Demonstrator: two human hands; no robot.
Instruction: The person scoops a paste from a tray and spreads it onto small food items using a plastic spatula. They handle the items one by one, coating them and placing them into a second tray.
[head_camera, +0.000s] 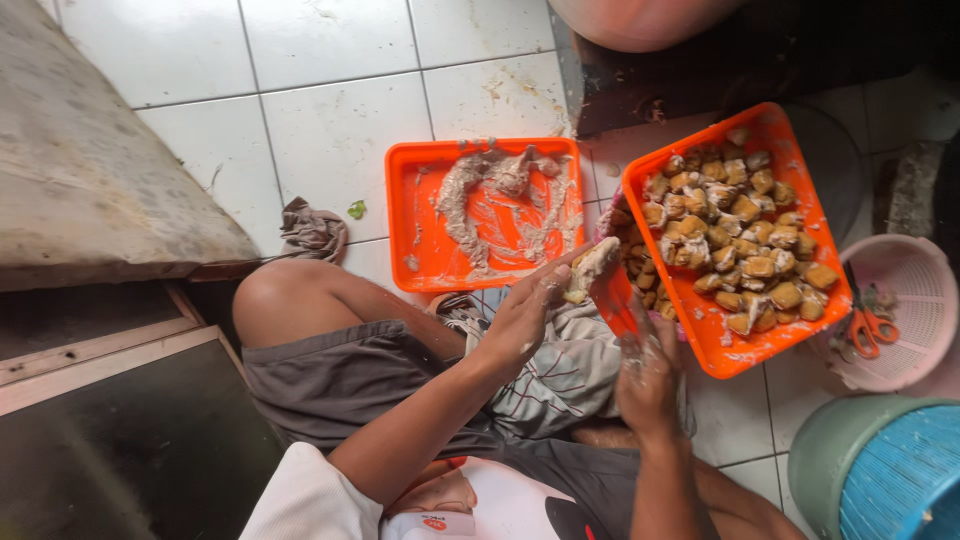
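- While sitting on the white tiled floor (330, 130), the person is pinching a pale, paste-smeared tofu piece (590, 268) in the fingers of the left hand (525, 315), just above the lap.
- Right hand (648, 375) is hovering below the full orange tray (715, 355); its grasp is unclear.
- Fried brown pieces (735, 235) are filling that tray.
- Another orange tray (415, 215), smeared with paste, is lying beside it.
- Orange scissors (872, 325) are resting in a pink basket (915, 270).
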